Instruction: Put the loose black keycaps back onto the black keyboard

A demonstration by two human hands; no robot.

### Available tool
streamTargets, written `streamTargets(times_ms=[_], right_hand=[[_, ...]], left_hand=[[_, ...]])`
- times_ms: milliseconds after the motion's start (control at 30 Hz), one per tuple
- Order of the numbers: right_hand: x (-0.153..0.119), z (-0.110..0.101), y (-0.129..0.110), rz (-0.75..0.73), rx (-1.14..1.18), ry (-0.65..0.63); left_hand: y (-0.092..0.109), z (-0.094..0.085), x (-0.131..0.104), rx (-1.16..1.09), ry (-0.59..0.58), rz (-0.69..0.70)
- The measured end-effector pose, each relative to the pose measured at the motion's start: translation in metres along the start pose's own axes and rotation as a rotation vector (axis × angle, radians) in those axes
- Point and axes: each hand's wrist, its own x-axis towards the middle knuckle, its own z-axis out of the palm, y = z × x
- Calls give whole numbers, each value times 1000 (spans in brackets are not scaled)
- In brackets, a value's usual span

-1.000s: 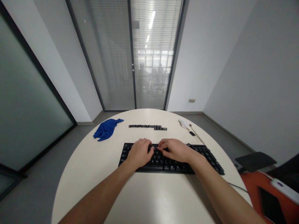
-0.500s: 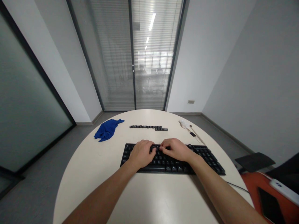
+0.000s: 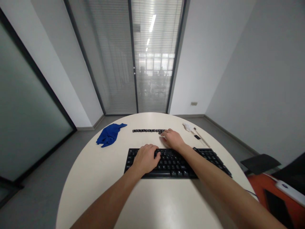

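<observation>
A black keyboard (image 3: pixel 164 173) lies across the white round table (image 3: pixel 95 181). My left hand (image 3: pixel 145 158) rests on the left half of its keys, fingers curled slightly, thumb apart from them, holding nothing that shows. Beyond the keyboard, a row of small black keycaps (image 3: pixel 145 130) lies on the table. My right hand (image 3: pixel 172 139) reaches over the keyboard to the right end of that row. Its fingertips touch or hover at the keycaps there; whether a keycap is between them is too small to tell.
A crumpled blue cloth (image 3: pixel 109 134) lies at the table's left. At the right are a white crumpled piece (image 3: pixel 187 127), a thin stick (image 3: pixel 202 138) and a small black object (image 3: pixel 197 137). Beyond the right edge, a red chair seat (image 3: pixel 258 187) bears a phone and a white power strip.
My right hand has moved from the keyboard's keys forward to the right end of the keycap row. My left hand has stayed on the keyboard. The view has shifted slightly.
</observation>
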Motion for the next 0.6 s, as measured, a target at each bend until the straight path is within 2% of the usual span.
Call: streamTargets(times_ms=[200,433,600], right_hand=[[22,7,-7,-19,-85,26],[24,18,-9,-31,-114,24],[24,18,-10,-46,-86,12]], left_hand=[[0,1,0,-6,8,4],[0,1,0,-10,7,5],[0,1,0,-11,2,4]])
